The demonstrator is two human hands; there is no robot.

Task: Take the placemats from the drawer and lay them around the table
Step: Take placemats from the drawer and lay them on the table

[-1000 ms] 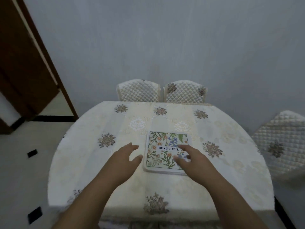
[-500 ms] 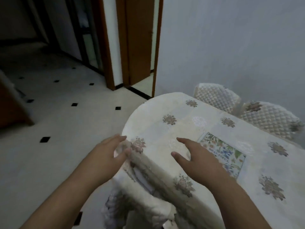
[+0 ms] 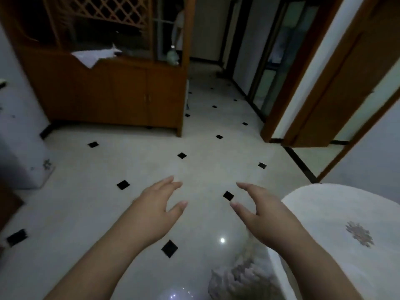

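- My left hand (image 3: 157,210) hangs in front of me over the floor, fingers loosely spread and relaxed, thumb apart from the rest, holding nothing.
- My right hand (image 3: 263,215) is level with it and well apart from it, fingers gently curved inward, likewise holding nothing; its forearm runs just beside the table's edge.
- The round table under a cream tablecloth with a brownish flower motif (image 3: 346,224) fills the lower right corner; only its near-left part is in view, and the cloth hangs in folds at its edge.
- I can see no placemats here, neither in my hands nor on the part of the table that shows.
- The glossy pale tiled floor with small black diamond insets (image 3: 134,169) spreads below both hands, with a bright spot of reflected light between my forearms.
- A brown wooden sideboard with lower cupboard doors and a lattice-topped upper section (image 3: 104,92) stands across the floor, ahead and to the left, well away from my hands.
- A white sheet of cloth or paper (image 3: 93,56) lies on its ledge; I cannot tell which it is.
- A small pale green vessel (image 3: 172,56) stands on the same ledge, further right.
- A brown wooden door (image 3: 337,79) stands open on the right, past the table.
- A dim corridor runs on behind the sideboard; it is too dark to make out.
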